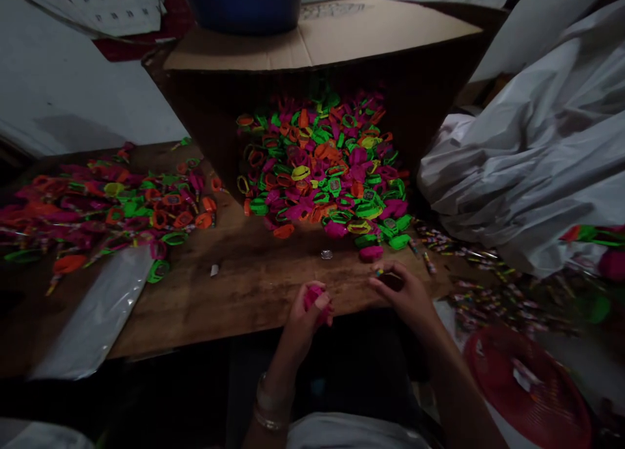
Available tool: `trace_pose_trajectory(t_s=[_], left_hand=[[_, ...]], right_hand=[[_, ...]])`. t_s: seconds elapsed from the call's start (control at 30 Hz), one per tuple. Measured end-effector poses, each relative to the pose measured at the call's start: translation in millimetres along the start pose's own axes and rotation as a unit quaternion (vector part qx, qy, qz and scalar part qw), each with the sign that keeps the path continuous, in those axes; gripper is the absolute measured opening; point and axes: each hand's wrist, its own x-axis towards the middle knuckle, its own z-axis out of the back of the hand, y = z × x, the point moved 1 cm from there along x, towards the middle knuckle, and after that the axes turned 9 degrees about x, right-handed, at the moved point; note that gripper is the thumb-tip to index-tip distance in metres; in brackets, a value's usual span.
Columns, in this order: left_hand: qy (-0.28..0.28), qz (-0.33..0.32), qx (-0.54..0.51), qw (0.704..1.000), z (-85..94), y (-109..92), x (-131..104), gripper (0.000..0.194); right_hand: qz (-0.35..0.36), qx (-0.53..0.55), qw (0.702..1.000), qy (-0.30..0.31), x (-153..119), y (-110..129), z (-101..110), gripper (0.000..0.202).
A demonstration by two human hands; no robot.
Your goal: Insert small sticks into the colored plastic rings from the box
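1. The left hand [299, 319] has its fingers and thumb closed around a bright pink plastic piece [312, 297], held just above the near edge of the brown wooden worktop [234, 299]. Pale bangles [268, 423] circle that wrist.
2. The right hand [410, 296] pinches a small, partly yellow piece [379, 273] between thumb and fingertips; its exact form is too small to tell. The two hands are apart, both over the near side of the worktop.
3. Beyond them, a large brown cardboard box [351, 39] opens toward the person. A heap of pink, green, orange and yellow plastic toy watches [332, 176] fills its opening and spills onto the worktop.
4. Between the heap and the hands lies a small, shiny silver oval piece [327, 255]; farther left is a small white scrap [214, 269].
5. On the left of the worktop is a second, spread-out pile of similar coloured plastic pieces [131, 208], with a flat, translucent plastic bag [97, 319] at its near side.
6. To the right, many small multicoloured wrapped tubes [488, 299] lie scattered near a round red plastic item [527, 384] and below crumpled white sheeting [527, 143].
7. A dark blue container [241, 6] stands on top of the box.
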Motion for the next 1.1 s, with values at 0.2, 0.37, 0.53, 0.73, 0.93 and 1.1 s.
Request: trace_pose_trajectory(t_s=[0.2, 0.37, 0.53, 0.73, 0.93, 1.1], left_hand=[[0.057, -0.021, 0.085, 0.995, 2.7, -16, -8, 0.033], [0.098, -0.033, 0.115, 0.988, 1.7, -30, -16, 0.033], [0.112, -0.018, 0.129, 0.985, -1.1, -39, -23, 0.034], [0.101, -0.027, 0.216, 0.971, -0.7, -40, -25, 0.026], [0.098, -0.063, 0.262, 0.958, -0.7, -42, -26, 0.025], [0.062, -0.064, 0.264, 0.96, -0.3, -40, -21, 0.026]], right_hand=[[-0.075, 0.232, 0.965, 0.095, -24, 33, -30, 0.036], [-0.057, 0.222, 0.966, 0.12, -25, 42, -27, 0.029], [-0.032, 0.179, 0.975, 0.132, -30, 46, -26, 0.024], [-0.024, 0.166, 0.975, 0.145, -31, 44, -28, 0.021], [0.009, 0.13, 0.98, 0.149, -32, 42, -25, 0.014], [0.13, 0.042, 0.981, 0.141, -37, 46, -27, 0.009]])
